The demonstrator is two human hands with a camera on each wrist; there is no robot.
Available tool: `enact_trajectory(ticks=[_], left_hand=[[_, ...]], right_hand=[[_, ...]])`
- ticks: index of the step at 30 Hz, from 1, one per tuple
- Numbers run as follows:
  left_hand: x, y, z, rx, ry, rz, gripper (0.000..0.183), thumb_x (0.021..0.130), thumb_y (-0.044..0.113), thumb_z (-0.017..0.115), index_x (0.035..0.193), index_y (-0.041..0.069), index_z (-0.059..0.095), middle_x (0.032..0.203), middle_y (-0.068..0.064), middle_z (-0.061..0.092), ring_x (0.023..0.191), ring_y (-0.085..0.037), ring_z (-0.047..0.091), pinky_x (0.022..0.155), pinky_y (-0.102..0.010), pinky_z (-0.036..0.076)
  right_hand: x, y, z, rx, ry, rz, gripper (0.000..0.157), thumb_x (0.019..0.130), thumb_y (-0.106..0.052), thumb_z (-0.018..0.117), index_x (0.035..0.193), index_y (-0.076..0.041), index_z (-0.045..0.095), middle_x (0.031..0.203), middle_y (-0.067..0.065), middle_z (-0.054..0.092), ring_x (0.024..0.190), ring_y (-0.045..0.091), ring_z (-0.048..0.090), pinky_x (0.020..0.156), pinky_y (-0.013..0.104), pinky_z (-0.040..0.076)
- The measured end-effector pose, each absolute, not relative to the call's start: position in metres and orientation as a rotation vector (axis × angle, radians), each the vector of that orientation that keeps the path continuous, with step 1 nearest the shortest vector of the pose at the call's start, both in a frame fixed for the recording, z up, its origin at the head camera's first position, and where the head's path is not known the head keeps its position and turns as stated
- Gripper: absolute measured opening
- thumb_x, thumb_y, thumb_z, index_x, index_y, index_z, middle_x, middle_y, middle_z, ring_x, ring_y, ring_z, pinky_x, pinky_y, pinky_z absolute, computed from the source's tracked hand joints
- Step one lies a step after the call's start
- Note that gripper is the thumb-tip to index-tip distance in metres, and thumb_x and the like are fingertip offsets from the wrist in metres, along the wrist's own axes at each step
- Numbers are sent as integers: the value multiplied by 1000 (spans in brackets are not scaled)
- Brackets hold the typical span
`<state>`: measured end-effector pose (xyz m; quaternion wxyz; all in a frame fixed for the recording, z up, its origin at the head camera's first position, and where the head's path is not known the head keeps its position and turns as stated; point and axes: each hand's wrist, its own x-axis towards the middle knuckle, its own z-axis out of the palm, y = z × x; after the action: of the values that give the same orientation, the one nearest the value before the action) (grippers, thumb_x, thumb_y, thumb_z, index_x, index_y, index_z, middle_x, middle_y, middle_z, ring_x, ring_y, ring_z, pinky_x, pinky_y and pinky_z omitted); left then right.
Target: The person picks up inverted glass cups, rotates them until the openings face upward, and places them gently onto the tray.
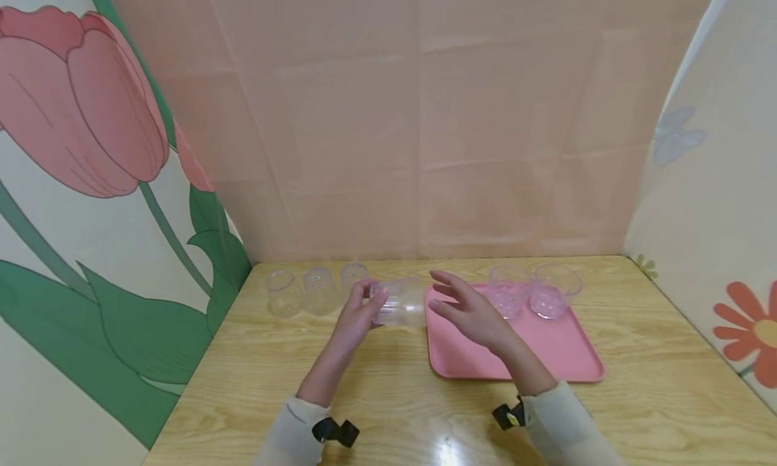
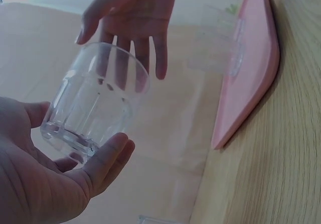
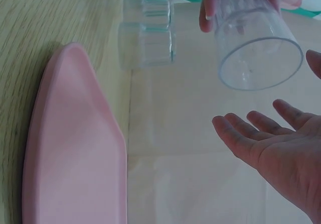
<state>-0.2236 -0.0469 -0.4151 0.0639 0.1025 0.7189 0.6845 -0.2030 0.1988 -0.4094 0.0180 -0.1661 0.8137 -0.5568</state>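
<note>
A clear ribbed cup (image 1: 403, 303) lies sideways in the air, its base gripped between the thumb and fingers of my left hand (image 1: 359, 309). Its mouth points right, toward my right hand (image 1: 467, 309). That hand has its fingers spread near the rim, holding nothing. In the right wrist view a small gap shows between the cup's rim (image 3: 261, 86) and the right fingertips (image 3: 253, 121). The left wrist view shows the left fingers (image 2: 108, 158) curled about the cup's base (image 2: 70, 138).
On the right, a pink tray (image 1: 516, 358) bears two upright clear cups (image 1: 508, 294), (image 1: 551, 297) at its back. Three clear cups (image 1: 284, 297), (image 1: 322, 294), (image 1: 354, 274) stand upside down in a row at the back left. A wall cloth (image 1: 419, 149) rises behind the wooden table (image 1: 388, 385).
</note>
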Motion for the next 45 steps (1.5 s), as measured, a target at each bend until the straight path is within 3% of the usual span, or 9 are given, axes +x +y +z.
enact_trajectory(ticks=[15, 33, 45], left_hand=[[-223, -39, -414, 319, 2166, 2077, 48, 103, 33, 58, 139, 3, 45, 123, -14, 46, 94, -20, 62, 88, -39, 58], [-222, -36, -413, 339, 2123, 2101, 48, 103, 32, 57, 139, 2, 45, 123, -14, 47, 96, -21, 62, 89, -39, 58], [-219, -31, -412, 328, 2082, 2131, 49, 104, 31, 56, 140, 1, 43, 122, -13, 48, 97, -22, 62, 88, -39, 58]], right_hand=[[-205, 193, -410, -511, 2499, -1765, 67, 99, -37, 66, 156, -18, 37, 161, 12, 37, 143, 40, 41, 109, 55, 43], [-203, 184, -408, -473, 2530, -1756, 69, 98, -37, 68, 156, -21, 35, 154, 23, 42, 142, 39, 43, 107, 60, 43], [-204, 178, -408, -438, 2481, -1813, 69, 98, -31, 68, 156, -18, 33, 155, 22, 41, 141, 43, 42, 102, 59, 48]])
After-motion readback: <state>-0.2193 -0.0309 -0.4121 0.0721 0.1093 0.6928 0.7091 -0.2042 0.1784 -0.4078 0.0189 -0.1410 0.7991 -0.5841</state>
